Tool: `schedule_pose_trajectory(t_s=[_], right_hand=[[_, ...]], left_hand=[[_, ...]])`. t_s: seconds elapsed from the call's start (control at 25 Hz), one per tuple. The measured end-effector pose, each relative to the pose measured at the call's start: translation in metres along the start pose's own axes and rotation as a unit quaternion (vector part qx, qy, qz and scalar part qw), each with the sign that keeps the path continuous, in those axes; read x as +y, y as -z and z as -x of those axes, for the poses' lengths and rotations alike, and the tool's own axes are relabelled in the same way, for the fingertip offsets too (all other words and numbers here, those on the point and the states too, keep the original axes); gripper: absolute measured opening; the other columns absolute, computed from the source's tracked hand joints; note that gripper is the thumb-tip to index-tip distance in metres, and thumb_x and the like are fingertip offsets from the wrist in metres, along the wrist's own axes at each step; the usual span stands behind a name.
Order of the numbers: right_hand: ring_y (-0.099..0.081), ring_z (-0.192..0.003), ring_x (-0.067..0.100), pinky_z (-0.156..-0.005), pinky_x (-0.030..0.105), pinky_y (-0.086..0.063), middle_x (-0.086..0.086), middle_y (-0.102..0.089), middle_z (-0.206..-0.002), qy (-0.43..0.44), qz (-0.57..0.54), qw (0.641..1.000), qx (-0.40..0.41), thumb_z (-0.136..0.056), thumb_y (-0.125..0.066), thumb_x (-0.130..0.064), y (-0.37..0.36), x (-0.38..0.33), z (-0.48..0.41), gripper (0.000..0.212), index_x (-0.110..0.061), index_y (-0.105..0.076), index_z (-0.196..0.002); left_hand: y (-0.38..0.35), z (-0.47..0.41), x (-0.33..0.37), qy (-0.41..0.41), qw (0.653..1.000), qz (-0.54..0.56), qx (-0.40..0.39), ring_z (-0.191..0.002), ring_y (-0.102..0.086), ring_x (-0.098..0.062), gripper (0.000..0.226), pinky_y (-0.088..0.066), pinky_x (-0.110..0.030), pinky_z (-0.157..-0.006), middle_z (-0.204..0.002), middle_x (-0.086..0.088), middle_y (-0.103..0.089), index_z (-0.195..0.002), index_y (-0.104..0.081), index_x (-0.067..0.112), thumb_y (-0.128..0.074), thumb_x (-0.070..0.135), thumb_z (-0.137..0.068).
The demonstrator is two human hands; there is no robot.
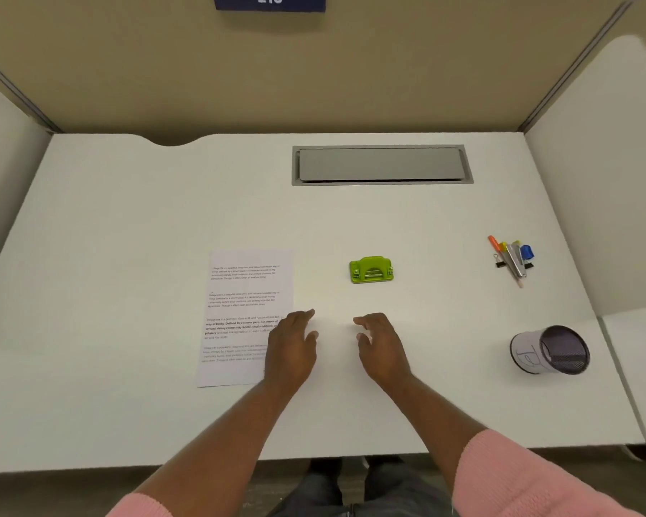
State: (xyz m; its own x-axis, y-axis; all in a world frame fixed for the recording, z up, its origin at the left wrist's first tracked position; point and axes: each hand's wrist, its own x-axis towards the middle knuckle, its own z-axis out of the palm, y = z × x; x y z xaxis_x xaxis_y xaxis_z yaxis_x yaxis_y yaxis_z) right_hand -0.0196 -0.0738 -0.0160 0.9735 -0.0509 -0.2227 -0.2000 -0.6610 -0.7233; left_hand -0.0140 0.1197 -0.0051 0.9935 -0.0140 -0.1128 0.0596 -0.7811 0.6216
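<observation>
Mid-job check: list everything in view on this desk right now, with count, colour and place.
printed paper sheet: one, white with black text, flat, left of centre
plastic hole punch: one, lime green, desk centre, beyond the hands
loose stationery pile: one heap, orange, yellow, blue, silver, black, far right
mesh pen cup: one, dark mesh with white paper wrap, on its side, near right
cable hatch: one, grey, set into the desk's back
desk: one, white
number sign: one, dark blue, on the beige partition, top
left hand: one, relaxed, over the sheet's right edge
right hand: one, relaxed, beside it
sleeves: two, pink, bottom
</observation>
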Motion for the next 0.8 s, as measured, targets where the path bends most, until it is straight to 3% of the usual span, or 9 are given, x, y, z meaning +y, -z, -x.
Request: schedule_pose_trajectory(t_s=[0.16, 0.28, 0.4, 0.56, 0.72, 0.8], right_hand=[[-0.049, -0.128, 0.021, -0.106, 0.016, -0.03, 0.004, -0.054, -0.135, -0.047, 0.071, 0.996, -0.005, -0.092, -0.051, 0.001, 0.025, 0.03, 0.007, 0.041, -0.008, -0.059, -0.132], [-0.041, -0.133, 0.024, -0.112, 0.025, -0.033, 0.007, -0.046, -0.146, -0.079, 0.106, 0.991, -0.012, -0.088, -0.047, 0.005, 0.033, 0.042, 0.007, 0.056, -0.004, -0.049, -0.143], [-0.041, -0.13, 0.027, -0.109, 0.034, -0.039, 0.009, -0.042, -0.145, -0.076, 0.143, 0.986, -0.037, -0.086, -0.046, 0.007, 0.033, 0.043, 0.007, 0.064, -0.004, -0.041, -0.148], [-0.048, -0.119, 0.031, -0.099, 0.036, -0.043, 0.013, -0.047, -0.138, -0.035, 0.177, 0.982, -0.057, -0.082, -0.052, 0.006, 0.035, 0.048, 0.009, 0.065, -0.003, -0.045, -0.145], [-0.053, -0.11, 0.029, -0.094, 0.035, -0.045, 0.011, -0.052, -0.129, 0.029, 0.142, 0.984, -0.102, -0.088, -0.051, 0.001, 0.036, 0.049, 0.009, 0.053, -0.006, -0.051, -0.141], [-0.053, -0.112, 0.028, -0.095, 0.034, -0.047, 0.01, -0.053, -0.128, 0.021, 0.118, 0.989, -0.088, -0.09, -0.05, 0.002, 0.04, 0.054, 0.006, 0.05, -0.006, -0.054, -0.139]], left_hand=[[-0.033, -0.002, 0.017, 0.01, 0.987, -0.085, -0.134, -0.127, -0.05, -0.022, 0.051, -0.037, -0.036, -0.104, -0.138, 0.0, -0.054, -0.148, -0.045, 0.02, -0.055, 0.027, -0.098], [-0.053, -0.002, 0.027, 0.017, 0.976, -0.106, -0.19, -0.126, -0.046, -0.025, 0.055, -0.038, -0.036, -0.104, -0.139, -0.004, -0.049, -0.151, -0.04, 0.016, -0.052, 0.029, -0.099], [-0.068, 0.0, 0.037, 0.003, 0.975, -0.114, -0.193, -0.124, -0.047, -0.026, 0.056, -0.041, -0.035, -0.102, -0.137, -0.007, -0.049, -0.151, -0.039, 0.014, -0.052, 0.028, -0.098], [-0.089, 0.001, 0.058, 0.005, 0.975, -0.113, -0.189, -0.122, -0.049, -0.027, 0.055, -0.044, -0.036, -0.1, -0.134, -0.009, -0.052, -0.15, -0.042, 0.013, -0.055, 0.026, -0.097], [-0.095, 0.0, 0.076, -0.006, 0.977, -0.084, -0.194, -0.111, -0.055, -0.026, 0.048, -0.048, -0.038, -0.092, -0.12, -0.006, -0.058, -0.143, -0.053, 0.019, -0.055, 0.019, -0.095], [-0.096, 0.0, 0.079, 0.019, 0.984, -0.067, -0.164, -0.11, -0.058, -0.027, 0.043, -0.049, -0.038, -0.093, -0.119, -0.006, -0.061, -0.137, -0.058, 0.019, -0.053, 0.015, -0.095]])
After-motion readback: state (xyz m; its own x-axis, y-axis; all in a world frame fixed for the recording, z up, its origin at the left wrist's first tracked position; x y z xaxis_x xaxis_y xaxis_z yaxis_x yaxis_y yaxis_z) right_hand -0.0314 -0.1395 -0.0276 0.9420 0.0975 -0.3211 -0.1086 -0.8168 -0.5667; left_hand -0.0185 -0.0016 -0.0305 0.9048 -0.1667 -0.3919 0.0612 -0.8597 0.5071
